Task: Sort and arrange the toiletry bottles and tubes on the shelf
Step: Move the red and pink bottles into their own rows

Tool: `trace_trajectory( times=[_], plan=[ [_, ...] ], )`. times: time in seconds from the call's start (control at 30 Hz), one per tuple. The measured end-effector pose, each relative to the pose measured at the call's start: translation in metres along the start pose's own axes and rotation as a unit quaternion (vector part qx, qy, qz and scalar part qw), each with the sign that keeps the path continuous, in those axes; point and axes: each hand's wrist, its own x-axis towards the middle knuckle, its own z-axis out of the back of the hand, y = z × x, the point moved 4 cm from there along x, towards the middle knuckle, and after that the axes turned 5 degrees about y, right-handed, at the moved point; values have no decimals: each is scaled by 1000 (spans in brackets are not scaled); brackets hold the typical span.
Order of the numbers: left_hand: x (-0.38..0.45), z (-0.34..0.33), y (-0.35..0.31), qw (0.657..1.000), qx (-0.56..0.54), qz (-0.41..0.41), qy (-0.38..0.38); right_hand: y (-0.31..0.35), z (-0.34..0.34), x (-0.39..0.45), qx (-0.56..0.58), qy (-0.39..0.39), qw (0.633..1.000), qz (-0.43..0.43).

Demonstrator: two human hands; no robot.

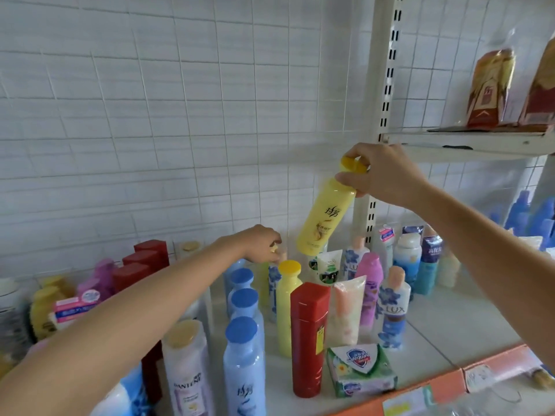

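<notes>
My right hand (381, 172) grips a yellow shampoo bottle (326, 214) by its yellow cap and holds it tilted in the air above the back of the shelf (456, 322). My left hand (258, 243) reaches to the back and pinches the top of a bottle there; that bottle is mostly hidden behind the hand. Below stand another yellow bottle (286, 304), a row of blue-capped bottles (244, 355), a red bottle (309, 337) and pink and blue Lux bottles (393, 307).
A green soap box (360, 370) lies at the shelf's front edge. Red and pink bottles (141, 265) stand at the left, a white Pantene bottle (187, 367) at the front. An upper shelf (468, 142) with packets hangs at the right, close above my right hand.
</notes>
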Motion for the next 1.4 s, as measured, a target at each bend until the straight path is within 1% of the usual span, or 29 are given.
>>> trace_trajectory(
  times=[0.07,0.17,0.37,0.47,0.6,0.7,0.83,0.9,1.0,1.23,1.4],
  plan=[
    [12,-6,-5,999,23,1,22,-12,-2,2,9,8,1000,-1],
    [24,-9,-9,1000,14,5,28,-29,-6,6,36,18,999,0],
    [29,-3,-5,999,-6,27,-26,-42,-9,9,21,31,999,14],
    [10,32,4,996,-7,39,-85,-42,-13,11,24,41,999,15],
    [-32,83,21,977,-92,39,-188,-36,-32,19,32,64,997,16],
    [-64,106,29,961,-107,43,-251,-25,-63,26,25,112,993,29],
    [-93,113,39,948,-70,56,-305,-10,-112,31,-23,188,981,46],
    [-104,109,45,945,-60,61,-316,-6,-136,31,-45,228,971,53],
    [-117,105,53,941,-58,70,-327,-6,-162,32,-74,263,960,54],
    [-123,102,51,944,-72,55,-317,-5,-195,28,-124,296,945,65],
    [-118,102,42,946,-74,41,-313,-7,-198,28,-113,313,941,57]
  ],
)
